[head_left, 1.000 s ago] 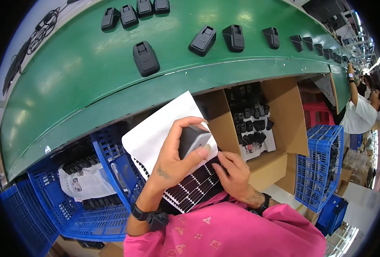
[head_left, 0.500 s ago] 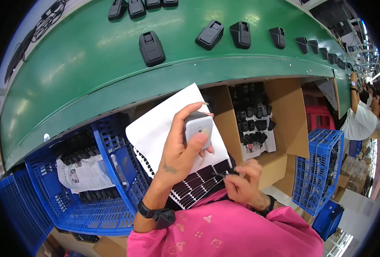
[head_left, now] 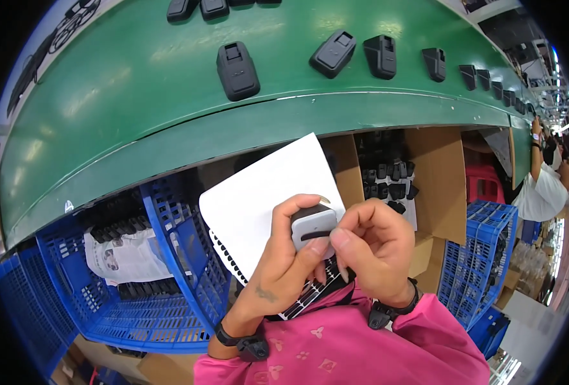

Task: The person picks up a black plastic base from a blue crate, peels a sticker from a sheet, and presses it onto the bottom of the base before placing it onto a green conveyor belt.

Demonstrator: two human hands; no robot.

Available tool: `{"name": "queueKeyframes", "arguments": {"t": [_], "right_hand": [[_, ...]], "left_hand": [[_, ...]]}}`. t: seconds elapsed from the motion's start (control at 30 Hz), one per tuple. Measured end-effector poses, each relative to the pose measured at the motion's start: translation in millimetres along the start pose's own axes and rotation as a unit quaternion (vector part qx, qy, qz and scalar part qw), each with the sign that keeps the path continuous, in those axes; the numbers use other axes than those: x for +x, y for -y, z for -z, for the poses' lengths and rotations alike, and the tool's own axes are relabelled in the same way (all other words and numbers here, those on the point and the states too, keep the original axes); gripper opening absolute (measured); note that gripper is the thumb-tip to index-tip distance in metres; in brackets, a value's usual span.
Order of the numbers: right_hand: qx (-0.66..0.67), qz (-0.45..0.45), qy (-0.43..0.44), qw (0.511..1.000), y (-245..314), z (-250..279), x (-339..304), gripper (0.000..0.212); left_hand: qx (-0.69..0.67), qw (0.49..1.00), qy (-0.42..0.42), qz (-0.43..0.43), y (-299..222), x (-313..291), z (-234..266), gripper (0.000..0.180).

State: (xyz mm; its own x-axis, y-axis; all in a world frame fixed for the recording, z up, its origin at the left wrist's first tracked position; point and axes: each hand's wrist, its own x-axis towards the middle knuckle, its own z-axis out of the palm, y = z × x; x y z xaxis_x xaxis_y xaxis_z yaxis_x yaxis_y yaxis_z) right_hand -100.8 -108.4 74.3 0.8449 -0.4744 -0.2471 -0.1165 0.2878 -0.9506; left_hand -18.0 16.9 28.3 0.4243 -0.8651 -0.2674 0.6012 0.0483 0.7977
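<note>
In my left hand (head_left: 278,273) is a small device with a light grey face (head_left: 305,223) and dark sides, held between fingers and thumb over my lap. A narrow black sticker (head_left: 316,235) lies across that face. The pinched thumb and forefinger of my right hand (head_left: 380,253) are at the sticker's right end, touching the device's edge. Beneath both hands rests a sheet of black stickers (head_left: 310,293), partly covered by my fingers. Its white backing paper (head_left: 265,208) is folded out toward the bench.
Black casings (head_left: 238,72) stand along the green bench (head_left: 137,83) ahead. On the left is a blue crate (head_left: 156,321) with black parts and paper. A cardboard box (head_left: 435,179) of black parts sits under the bench; right of it are blue crates (head_left: 480,250) and another person (head_left: 544,186).
My right hand has moved up from the sticker sheet to the device, bringing a black sticker onto its grey face. My left hand has lowered the device slightly and shifted right.
</note>
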Motion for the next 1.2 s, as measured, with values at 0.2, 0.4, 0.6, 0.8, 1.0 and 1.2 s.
{"name": "queueKeyframes", "arguments": {"t": [0.2,0.4,0.6,0.8,1.0,1.2], "right_hand": [[-0.006,-0.028,-0.026,0.999,-4.4,-2.1,12.4,0.006],[-0.006,-0.036,-0.014,0.999,-3.2,-2.8,16.9,0.006],[-0.008,-0.042,-0.029,0.999,-5.7,-5.0,19.4,0.007],[-0.024,-0.054,-0.048,0.997,-5.0,-7.9,18.7,0.008],[-0.056,-0.017,-0.071,0.996,-12.8,-9.6,17.1,0.008],[-0.116,0.076,-0.108,0.984,-23.8,-13.7,15.7,0.009]], "left_hand": [[0.008,1.0,-0.013,0.017,2.0,4.0,4.1,0.044],[0.03,0.999,-0.023,0.033,-2.1,6.1,5.8,0.044],[0.033,0.999,-0.007,0.041,-4.6,7.7,9.4,0.044],[0.043,0.998,-0.016,0.031,-3.8,6.2,8.8,0.045],[0.062,0.998,-0.021,0.027,-1.9,7.0,8.1,0.045],[0.053,0.998,-0.025,0.016,-0.5,7.6,6.1,0.045]]}}
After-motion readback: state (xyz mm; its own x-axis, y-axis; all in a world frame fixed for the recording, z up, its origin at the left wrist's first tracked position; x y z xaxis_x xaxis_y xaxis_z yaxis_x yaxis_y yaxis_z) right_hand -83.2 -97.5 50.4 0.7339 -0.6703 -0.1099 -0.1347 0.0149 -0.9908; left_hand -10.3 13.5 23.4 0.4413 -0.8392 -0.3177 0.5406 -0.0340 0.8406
